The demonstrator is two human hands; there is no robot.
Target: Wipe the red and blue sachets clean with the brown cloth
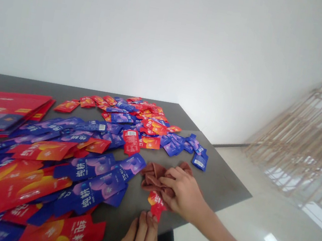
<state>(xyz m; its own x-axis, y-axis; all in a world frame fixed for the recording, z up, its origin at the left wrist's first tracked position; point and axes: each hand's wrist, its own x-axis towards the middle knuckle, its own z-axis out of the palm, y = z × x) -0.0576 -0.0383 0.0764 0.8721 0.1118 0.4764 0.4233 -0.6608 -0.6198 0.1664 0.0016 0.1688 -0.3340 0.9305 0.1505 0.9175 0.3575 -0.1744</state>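
My right hand [182, 193] presses on a crumpled brown cloth [155, 176] and appears shut on it. A small red sachet [156, 204] sticks out from under the cloth and my fingers. My left hand [137, 239] rises from the bottom edge, its fingertips close together just below that sachet. I cannot tell whether they touch it. Large blue sachets [93, 179] and red sachets [27, 193] lie heaped to the left of my hands, and smaller ones [136, 122] are scattered farther back.
The dark grey table top [216, 178] ends in a corner to my right, above a shiny tiled floor [253, 233]. A stack of flat red and blue packaging [0, 113] sits at the left. A wooden lattice [307, 139] leans by the white wall.
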